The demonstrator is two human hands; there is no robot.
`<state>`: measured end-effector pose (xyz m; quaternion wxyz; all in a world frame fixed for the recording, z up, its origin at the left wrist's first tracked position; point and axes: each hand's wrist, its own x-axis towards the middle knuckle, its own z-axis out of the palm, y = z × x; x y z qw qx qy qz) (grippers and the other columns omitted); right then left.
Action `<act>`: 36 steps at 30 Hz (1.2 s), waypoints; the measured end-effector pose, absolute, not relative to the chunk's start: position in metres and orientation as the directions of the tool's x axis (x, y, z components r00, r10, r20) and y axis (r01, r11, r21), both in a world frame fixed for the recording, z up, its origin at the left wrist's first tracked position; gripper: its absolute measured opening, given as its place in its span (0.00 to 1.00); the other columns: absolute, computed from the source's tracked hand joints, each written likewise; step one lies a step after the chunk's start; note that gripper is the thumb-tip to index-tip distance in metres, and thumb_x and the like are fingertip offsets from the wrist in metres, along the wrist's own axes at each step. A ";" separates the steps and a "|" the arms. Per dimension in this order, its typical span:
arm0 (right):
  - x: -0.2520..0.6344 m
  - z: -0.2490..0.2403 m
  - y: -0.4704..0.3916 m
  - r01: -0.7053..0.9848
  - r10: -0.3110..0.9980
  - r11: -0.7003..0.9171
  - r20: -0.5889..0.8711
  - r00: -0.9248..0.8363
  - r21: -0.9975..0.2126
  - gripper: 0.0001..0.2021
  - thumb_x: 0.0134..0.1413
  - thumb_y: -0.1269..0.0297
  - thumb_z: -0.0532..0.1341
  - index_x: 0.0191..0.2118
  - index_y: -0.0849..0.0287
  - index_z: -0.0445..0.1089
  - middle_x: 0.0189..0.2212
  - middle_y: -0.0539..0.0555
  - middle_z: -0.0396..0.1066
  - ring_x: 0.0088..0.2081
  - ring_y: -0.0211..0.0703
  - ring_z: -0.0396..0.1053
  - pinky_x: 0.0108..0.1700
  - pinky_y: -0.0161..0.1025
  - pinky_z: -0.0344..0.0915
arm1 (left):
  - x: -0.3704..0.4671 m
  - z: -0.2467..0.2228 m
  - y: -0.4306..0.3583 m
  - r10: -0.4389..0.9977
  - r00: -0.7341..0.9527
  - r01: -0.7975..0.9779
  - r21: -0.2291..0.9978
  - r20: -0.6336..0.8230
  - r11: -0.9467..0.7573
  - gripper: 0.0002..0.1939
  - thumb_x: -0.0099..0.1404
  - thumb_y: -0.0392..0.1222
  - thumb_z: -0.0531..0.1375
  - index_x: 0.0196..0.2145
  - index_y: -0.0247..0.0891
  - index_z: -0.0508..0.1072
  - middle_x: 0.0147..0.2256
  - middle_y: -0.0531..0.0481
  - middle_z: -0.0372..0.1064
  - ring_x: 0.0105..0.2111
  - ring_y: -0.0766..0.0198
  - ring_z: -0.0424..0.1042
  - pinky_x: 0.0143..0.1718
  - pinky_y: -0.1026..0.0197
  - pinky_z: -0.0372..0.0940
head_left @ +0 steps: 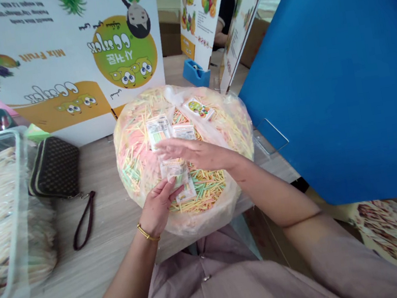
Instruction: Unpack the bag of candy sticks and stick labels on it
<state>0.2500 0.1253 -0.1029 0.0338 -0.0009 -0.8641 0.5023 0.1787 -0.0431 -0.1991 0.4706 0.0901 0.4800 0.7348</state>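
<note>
Along the back of the grey wood-grain counter (112,196) stands a big white cardboard box (59,65) with orange and green fruit print, lettering upside down; it seems to do duty as a screen. Just in front, centre stage, spreads a broad round heap of thin pastel sticks (207,185), bundled in translucent plastic sheeting (234,123), presumably to stop them scattering.

And look at the left hand (159,199), the one with the thin gold bangle (147,233): thumb and fingers pinch a small clear printed packet (176,168) over the heap, down at its near end, likely so the rest shows. The right hand (199,154) reaches across above it, flat, fingers stretched out, gripping nothing I can see; whether the fingertips touch a packet underneath, I can't tell.

More flat printed packets (159,132) lie right on the sticks, around both hands, which puts them in easy reach.

Over on the left, a clear rectangular plastic tub (19,151) brims with packets, its walls holding the pile together. Beside it rests a dark brown patterned zip pouch (55,168), wrist strap trailing, apparently parked out of the way. Behind the heap sits a blue tape dispenser (196,73), and a large smooth blue panel (344,77) fences off the right side.
</note>
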 end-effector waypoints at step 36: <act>0.257 -0.156 0.110 0.223 0.561 0.421 0.059 -0.826 -0.879 0.09 0.61 0.55 0.57 0.40 0.55 0.65 0.28 0.45 0.62 0.31 0.39 0.61 0.37 0.37 0.58 | 0.198 -0.206 -0.061 0.731 -0.655 0.398 0.910 0.193 0.116 0.09 0.69 0.46 0.60 0.43 0.43 0.77 0.45 0.44 0.78 0.49 0.52 0.75 0.56 0.48 0.65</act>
